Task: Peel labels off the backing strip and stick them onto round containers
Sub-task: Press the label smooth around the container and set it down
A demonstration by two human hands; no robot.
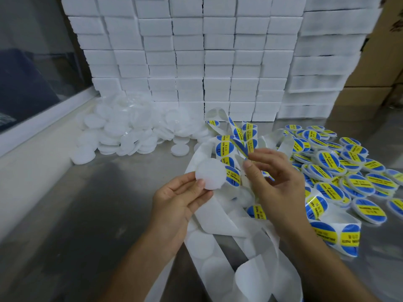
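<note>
table: brushed metal, dull sheen | containers: white matt plastic | backing strip: smooth paper | labels: glossy

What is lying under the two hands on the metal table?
Loops of white backing strip, some still carrying blue-yellow labels. The table beneath the strip is covered there.

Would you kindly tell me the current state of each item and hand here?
Left hand: holds an unlabelled white container.
Right hand: pinches a peeled label.
Backing strip: loose, partly emptied.
Labelled containers: heaped at right.
Unlabelled containers: heaped at left.
White boxes: stacked.
</note>
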